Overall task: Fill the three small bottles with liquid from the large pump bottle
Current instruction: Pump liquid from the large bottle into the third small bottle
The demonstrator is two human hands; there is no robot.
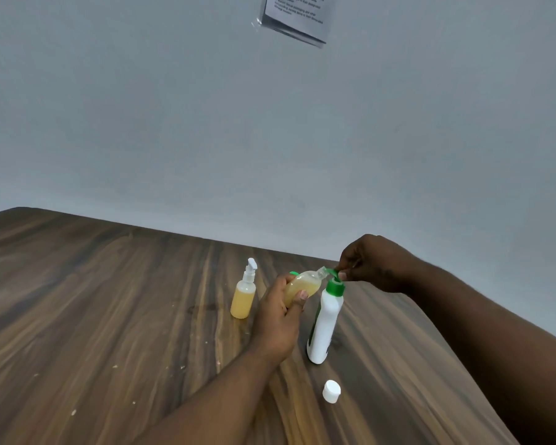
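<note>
The large white pump bottle (pixel 324 326) with a green pump head (pixel 334 277) stands upright on the wooden table (pixel 109 300). My left hand (pixel 278 319) grips a small clear bottle (pixel 304 284) of yellow liquid, tilted with its open neck against the pump's nozzle. My right hand (pixel 371 263) sits on top of the pump head, fingers curled round it. A second small bottle (pixel 244 295), full of yellow liquid and fitted with a white pump, stands to the left. A green bit (pixel 293 273) shows behind my left hand; what it is I cannot tell.
A loose white cap (pixel 331 390) lies on the table in front of the large bottle. Small pale specks dot the wood at the left. A grey wall runs behind the table, with a printed sheet (pixel 297 16) pinned high up.
</note>
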